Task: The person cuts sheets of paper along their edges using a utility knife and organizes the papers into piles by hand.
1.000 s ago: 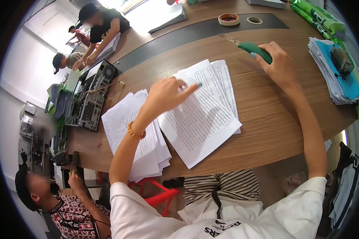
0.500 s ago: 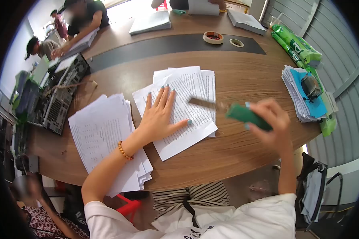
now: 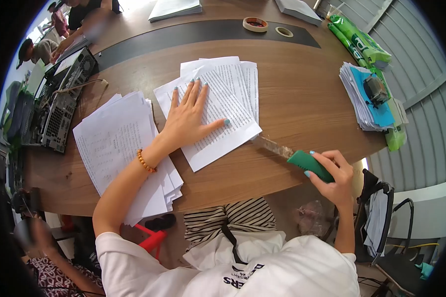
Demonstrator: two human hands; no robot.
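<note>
My left hand [image 3: 187,116] lies flat with fingers spread on printed sheets [image 3: 233,109] fanned out in the middle of the table. A bead bracelet sits on that wrist. In my right hand [image 3: 334,178] is a green-handled knife [image 3: 308,165], gripped between thumb and fingers. Its worn, stained blade points left, with the tip at the lower right corner of the sheets; whether the tip is under the paper I cannot tell. Beneath my left forearm rests a second stack of printed paper [image 3: 116,133].
A computer case [image 3: 64,106] stands at the left. Two tape rolls [image 3: 255,24] lie near the back. To the right are papers with a blue sheet [image 3: 376,111] and green packages [image 3: 359,42]. Paper stacks [image 3: 176,9] sit at the far side. Other people are at the left.
My right hand has brought the knife down and toward me, from above the table to the sheets' lower right corner. The left hand stays on the paper. The whole view has shifted slightly.
</note>
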